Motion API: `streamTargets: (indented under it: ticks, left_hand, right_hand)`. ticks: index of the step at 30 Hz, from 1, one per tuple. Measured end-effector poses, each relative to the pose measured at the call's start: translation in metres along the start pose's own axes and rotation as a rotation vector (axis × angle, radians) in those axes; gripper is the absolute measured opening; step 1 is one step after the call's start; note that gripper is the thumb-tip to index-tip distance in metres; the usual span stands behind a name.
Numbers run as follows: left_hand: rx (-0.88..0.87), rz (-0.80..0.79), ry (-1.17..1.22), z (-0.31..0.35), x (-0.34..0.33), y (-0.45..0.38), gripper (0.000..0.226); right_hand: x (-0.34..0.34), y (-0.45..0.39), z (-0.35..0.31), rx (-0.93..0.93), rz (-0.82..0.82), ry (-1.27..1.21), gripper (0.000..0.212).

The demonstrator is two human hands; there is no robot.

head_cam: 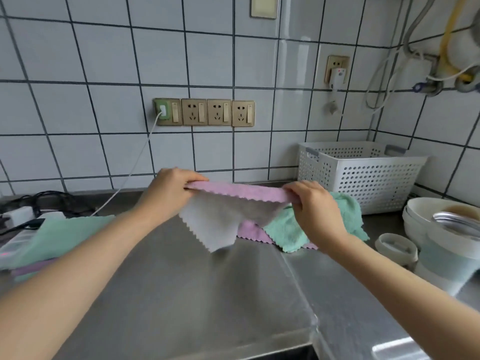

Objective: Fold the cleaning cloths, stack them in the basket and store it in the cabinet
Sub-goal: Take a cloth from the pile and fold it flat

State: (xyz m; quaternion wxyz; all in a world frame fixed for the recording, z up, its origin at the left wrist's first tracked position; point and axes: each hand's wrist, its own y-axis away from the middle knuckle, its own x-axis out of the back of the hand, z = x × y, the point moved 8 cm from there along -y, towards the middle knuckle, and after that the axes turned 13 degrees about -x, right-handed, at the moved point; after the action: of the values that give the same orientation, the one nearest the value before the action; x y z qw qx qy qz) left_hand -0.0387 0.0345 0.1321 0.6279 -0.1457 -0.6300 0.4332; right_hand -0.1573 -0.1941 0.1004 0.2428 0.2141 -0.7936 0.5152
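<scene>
The brushed steel tabletop (181,294) spreads below both hands. Behind and right of the grip stands a white perforated basket (363,175); its contents are hidden. The left hand (171,189) and right hand (315,206) each pinch a top corner of a pink-and-grey cloth (226,214) with zigzag edges, stretched between them above the tabletop. Just behind it lie a crumpled mint cloth (288,229) and a pink cloth (250,231); left of the grip sit folded cloths (52,240).

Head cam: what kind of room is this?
Most likely a home kitchen: a steel counter against a tiled wall with a row of sockets, and stacked bowls at the right. Both hands hold a pink cloth over the counter.
</scene>
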Motion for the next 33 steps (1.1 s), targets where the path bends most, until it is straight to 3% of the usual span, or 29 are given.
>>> streamTargets:
  ticks: [4,7,9,10,12,15,18,21,23,26,28,30,32,33]
  left_hand:
    - [0.120,0.117,0.115,-0.016,0.078,0.019,0.027]
    - [0.222,0.090,0.316,-0.027,0.108,0.038,0.018]
    - [0.318,0.044,0.554,-0.031,0.122,0.057,0.013]
    - [0.368,0.023,0.735,-0.026,0.125,0.065,0.014]
    - [0.414,0.019,0.989,-0.020,0.132,0.079,0.043]
    - [0.526,0.152,1.087,-0.030,0.124,0.090,0.031]
    - [0.706,0.206,0.935,-0.051,0.096,0.110,0.003]
    - [0.803,-0.003,0.663,-0.085,0.052,0.146,0.025]
    - [0.887,-0.102,0.541,-0.109,0.025,0.171,0.041]
    - [0.994,-0.068,0.521,-0.136,-0.005,0.187,0.042]
    - [1.017,-0.002,0.501,-0.143,-0.014,0.182,0.028]
    - [1.002,0.121,0.465,-0.158,-0.018,0.173,0.032]
    - [0.968,0.207,0.370,-0.173,-0.020,0.166,0.033]
    - [0.936,0.200,0.316,-0.174,-0.021,0.161,0.022]
  right_hand:
    - [0.043,-0.016,-0.038,-0.020,0.051,-0.216,0.036]
    - [0.046,-0.016,-0.062,-0.043,-0.223,-0.331,0.027]
    - [0.052,-0.011,-0.074,-0.113,-0.384,-0.567,0.025]
    - [0.056,-0.009,-0.076,-0.180,-0.430,-0.750,0.024]
    - [0.052,-0.006,-0.078,-0.355,-0.506,-1.043,0.031]
    - [0.031,0.004,-0.079,-0.533,-0.601,-1.099,0.030]
    - [-0.008,0.016,-0.062,-0.593,-0.636,-0.899,0.025]
    - [-0.059,0.041,-0.031,-0.631,-0.753,-0.647,0.019]
    - [-0.085,0.058,-0.015,-0.666,-0.823,-0.538,0.027]
    - [-0.113,0.069,-0.005,-0.675,-0.881,-0.419,0.037]
    - [-0.124,0.060,-0.004,-0.672,-0.817,-0.398,0.039]
    - [-0.133,0.045,-0.002,-0.682,-0.680,-0.400,0.038]
    - [-0.141,0.036,0.000,-0.746,-0.571,-0.493,0.023]
    - [-0.146,0.035,-0.001,-0.761,-0.535,-0.530,0.014]
